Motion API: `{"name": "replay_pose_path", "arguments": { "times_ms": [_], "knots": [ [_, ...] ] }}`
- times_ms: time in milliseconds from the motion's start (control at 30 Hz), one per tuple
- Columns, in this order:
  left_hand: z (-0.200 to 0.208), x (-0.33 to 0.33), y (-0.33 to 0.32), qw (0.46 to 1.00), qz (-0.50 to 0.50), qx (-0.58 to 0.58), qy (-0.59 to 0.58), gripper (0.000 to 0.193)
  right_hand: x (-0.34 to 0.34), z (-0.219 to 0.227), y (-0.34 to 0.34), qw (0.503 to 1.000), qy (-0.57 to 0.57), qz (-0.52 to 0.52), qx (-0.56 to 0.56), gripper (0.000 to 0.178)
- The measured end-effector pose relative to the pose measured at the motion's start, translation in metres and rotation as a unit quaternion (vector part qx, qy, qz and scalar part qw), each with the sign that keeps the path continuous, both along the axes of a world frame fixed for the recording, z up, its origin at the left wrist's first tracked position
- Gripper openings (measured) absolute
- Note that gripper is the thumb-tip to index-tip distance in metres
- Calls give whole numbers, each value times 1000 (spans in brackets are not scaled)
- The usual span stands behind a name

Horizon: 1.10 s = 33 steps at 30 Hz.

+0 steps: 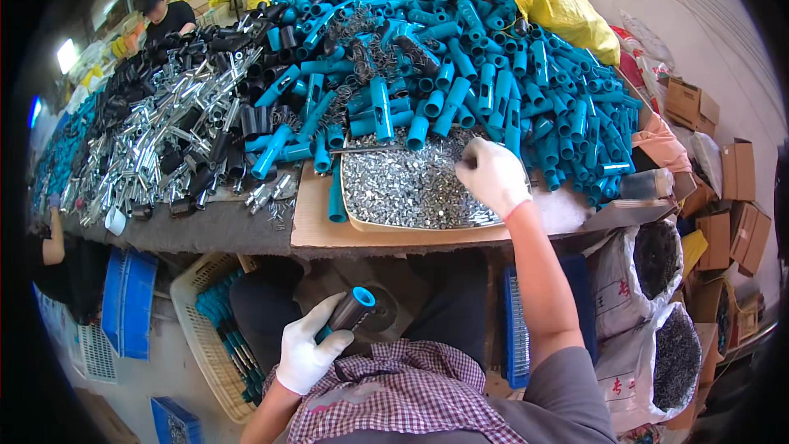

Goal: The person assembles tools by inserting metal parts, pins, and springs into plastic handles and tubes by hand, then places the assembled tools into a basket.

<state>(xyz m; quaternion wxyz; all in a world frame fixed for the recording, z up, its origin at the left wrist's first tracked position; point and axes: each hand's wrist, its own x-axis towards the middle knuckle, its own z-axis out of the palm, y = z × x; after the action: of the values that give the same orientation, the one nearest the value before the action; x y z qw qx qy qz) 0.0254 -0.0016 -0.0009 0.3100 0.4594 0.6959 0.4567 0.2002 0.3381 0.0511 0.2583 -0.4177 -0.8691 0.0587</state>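
Note:
My left hand (306,355), in a white glove, is closed around a short tube (352,312) with a black sleeve and a teal end, held above my lap. My right hand (495,179), also gloved in white, is over the right side of a shallow tray (370,227) with a pale rim. Its fingers are curled together, and whatever they may hold is hidden. Many small silvery metal pieces (411,189) fill the tray. Behind it rises a large heap of teal slotted tubes (468,99).
Left of the tray lie metal rods (164,136) and black sleeves. A cream crate (185,304) stands low left, a blue crate (516,345) low right. White sacks (612,386) of dark small parts and cardboard boxes (690,105) line the right. Other people are across and left of the table.

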Motion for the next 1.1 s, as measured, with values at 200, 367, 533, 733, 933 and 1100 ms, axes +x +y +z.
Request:
{"name": "replay_pose_path", "arguments": {
  "times_ms": [200,367,533,733,933,1100],
  "knots": [
    [2,-5,1,999,15,23,-18,66,-8,0,-94,910,194,204,-304,23],
    [0,-16,-2,998,3,57,39,71,-22,-3,-151,869,159,361,-298,13],
    [8,-27,-4,977,-83,46,193,62,-44,-17,-179,917,140,349,-137,8],
    [-5,-31,-9,997,7,78,26,74,-61,29,-111,823,56,454,-336,32],
    [-14,-47,-11,996,32,72,-50,89,-85,66,98,976,142,38,162,22],
    [-15,-52,-12,995,64,63,-40,87,-122,52,147,989,-85,-37,117,55]
  ]
}}
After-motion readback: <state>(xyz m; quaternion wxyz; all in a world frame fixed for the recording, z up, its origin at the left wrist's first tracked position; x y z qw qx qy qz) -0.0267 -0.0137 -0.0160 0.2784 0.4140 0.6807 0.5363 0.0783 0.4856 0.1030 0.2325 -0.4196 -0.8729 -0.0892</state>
